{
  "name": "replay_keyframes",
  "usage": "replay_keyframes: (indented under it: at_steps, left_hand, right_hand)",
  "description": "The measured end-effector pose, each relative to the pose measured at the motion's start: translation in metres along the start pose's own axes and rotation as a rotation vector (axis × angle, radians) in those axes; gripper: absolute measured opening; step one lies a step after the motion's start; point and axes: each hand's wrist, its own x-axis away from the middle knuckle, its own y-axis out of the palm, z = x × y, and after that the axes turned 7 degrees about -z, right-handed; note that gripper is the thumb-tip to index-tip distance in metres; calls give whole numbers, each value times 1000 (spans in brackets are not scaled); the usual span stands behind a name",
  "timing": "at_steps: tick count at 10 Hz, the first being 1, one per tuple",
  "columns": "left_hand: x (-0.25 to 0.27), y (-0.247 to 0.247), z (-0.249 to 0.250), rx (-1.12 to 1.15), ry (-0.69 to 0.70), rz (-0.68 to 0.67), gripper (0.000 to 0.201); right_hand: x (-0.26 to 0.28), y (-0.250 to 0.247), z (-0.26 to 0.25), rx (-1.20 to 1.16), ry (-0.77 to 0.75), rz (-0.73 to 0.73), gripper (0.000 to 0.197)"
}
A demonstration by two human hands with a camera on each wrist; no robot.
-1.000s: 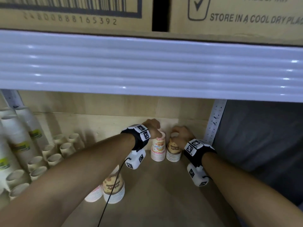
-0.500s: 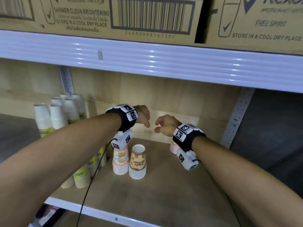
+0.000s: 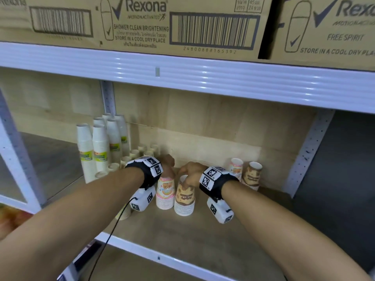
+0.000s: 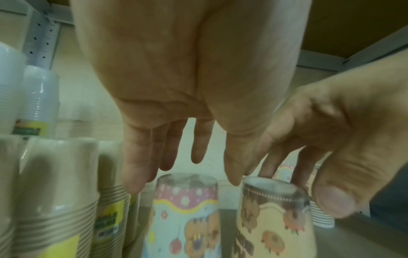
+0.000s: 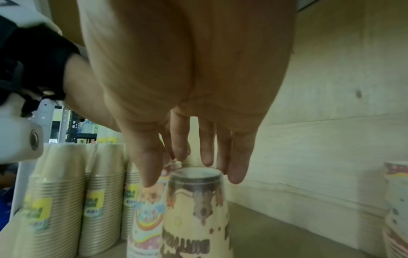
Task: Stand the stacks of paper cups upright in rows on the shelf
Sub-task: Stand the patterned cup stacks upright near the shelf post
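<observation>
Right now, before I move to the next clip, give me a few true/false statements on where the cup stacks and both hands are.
1. The pink stack and the brown stack stand side by side, bases up. True.
2. The right hand is over the brown stack, fingers reaching down to its top. True.
3. The left hand is lifting a tall white stack. False: it hangs over the pink stack, fingers straight; the white stacks stand untouched on the left.
4. Another printed pair lies tipped over near the back wall. False: both stacks stand upright.
5. Cardboard boxes sit on the shelf above. True.
</observation>
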Motion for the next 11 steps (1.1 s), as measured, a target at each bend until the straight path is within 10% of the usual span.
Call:
replay_keyframes:
  at_steps: [6, 11]
  left_hand:
    - [8, 7, 2, 114, 59, 127, 46]
    - [-27, -33, 114, 139, 324, 138, 56]
  right_hand:
    - [8, 7, 6, 34, -1, 118, 38]
    - [65, -50, 113, 51, 282, 301, 42]
